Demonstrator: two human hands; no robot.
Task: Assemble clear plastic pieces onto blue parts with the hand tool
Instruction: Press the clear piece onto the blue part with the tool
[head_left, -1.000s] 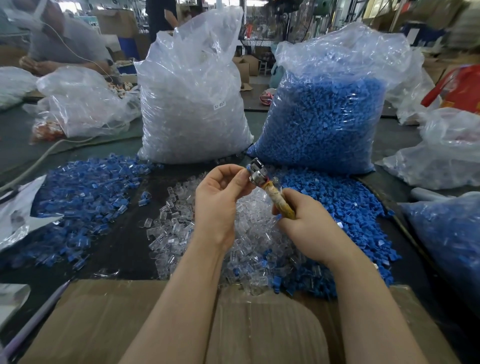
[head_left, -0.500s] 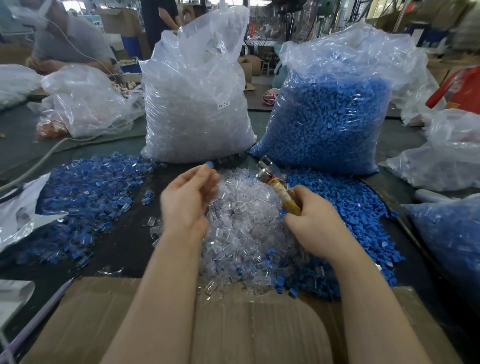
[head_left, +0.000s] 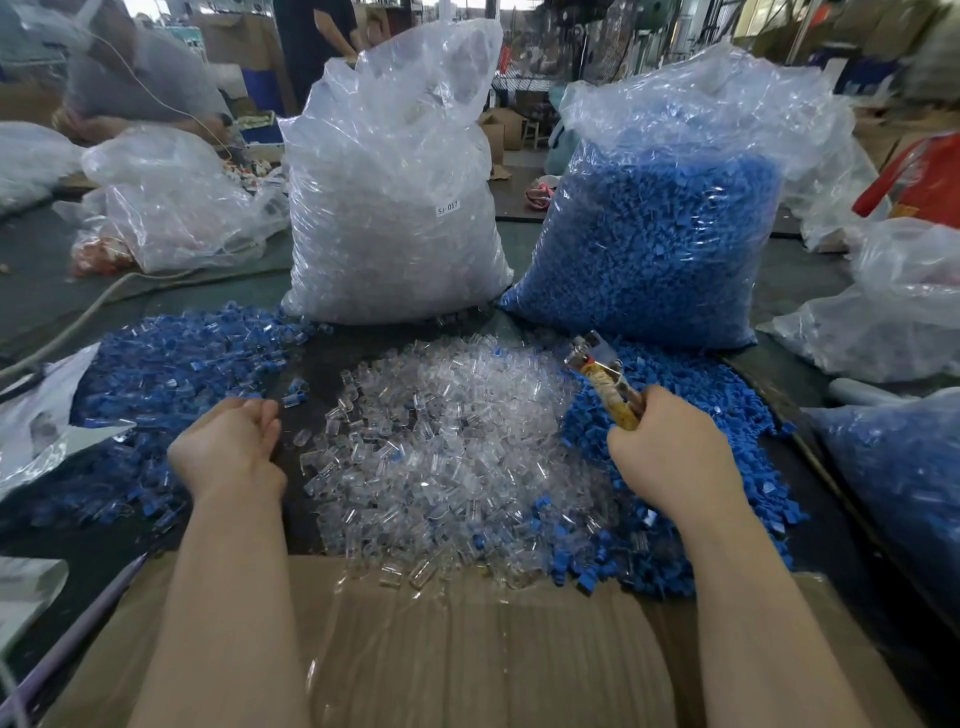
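Head view. Your right hand (head_left: 670, 447) grips the tool (head_left: 605, 382), head up, ready. Left hand (head_left: 228, 444) loosely curled, holding nothing visible, beside the done pile (head_left: 171, 364). Clear pieces (head_left: 441, 426) centre of the table (head_left: 332, 353); blue parts (head_left: 691, 395) right, within reach.

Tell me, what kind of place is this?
It looks like a factory or workshop where small parts get put together by hand. Big bags of clear plastic pieces and blue parts stand on the table, and other workers are busy at the back.
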